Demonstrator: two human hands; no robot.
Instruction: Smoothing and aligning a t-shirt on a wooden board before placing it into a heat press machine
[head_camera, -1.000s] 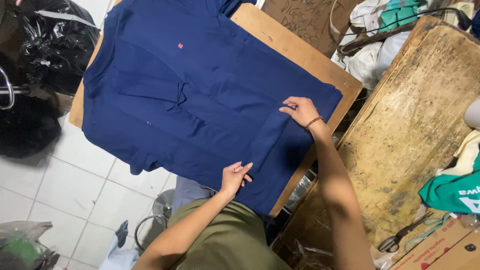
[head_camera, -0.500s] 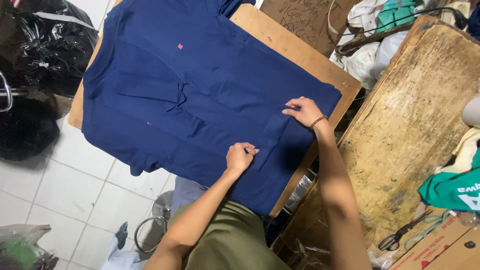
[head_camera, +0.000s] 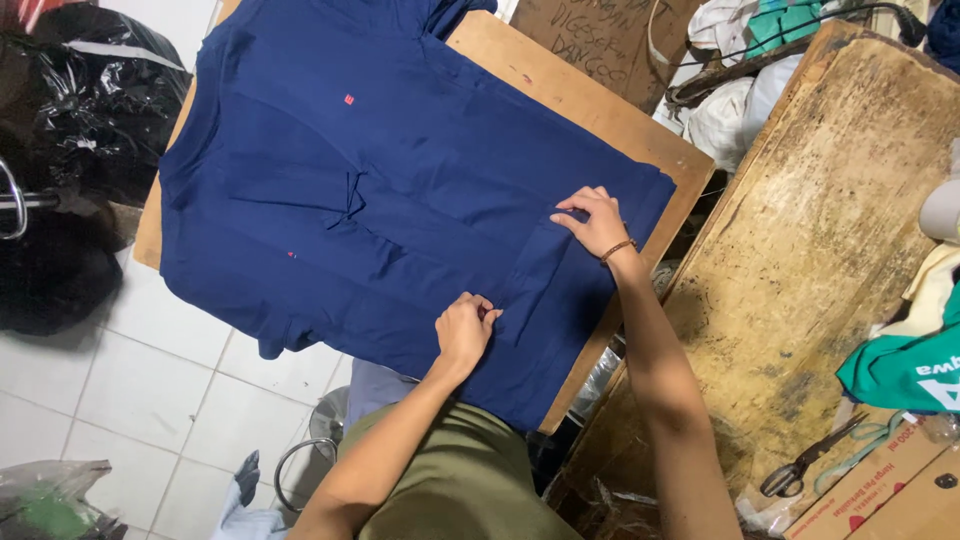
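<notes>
Cloth covers most of the desk (head_camera: 620, 130) — a dark blue shirt (head_camera: 330, 200) spread flat on a wooden board, one edge hanging past the board's lower left side over the white tiled floor (head_camera: 110, 380). The left hand (head_camera: 466, 330) is curled shut near the shirt's near edge, fingers pinching a fold of the blue fabric. The right hand (head_camera: 597, 222), with a thin band at the wrist, presses down further along the same fold, fingertips bent and gripping the cloth's edge. Between the two hands a narrow strip of the shirt is turned up and lies doubled over the layer below.

Two small red marks show on the shirt, one near the upper middle, one lower on the left. A crease gathers at the shirt's centre.

To the right, just beside the board, stands a worn wooden bench (head_camera: 830, 230) with a scuffed, stained top. At its lower right lies a pair of scissors (head_camera: 808, 462) beside a cardboard box (head_camera: 890, 490), and a green garment (head_camera: 900, 365) rests at the far right edge. Black plastic bags (head_camera: 80, 110) are heaped on the floor at the upper left — well apart from the hands. A piece of cardboard (head_camera: 600, 40) leans behind the desk at the top.
</notes>
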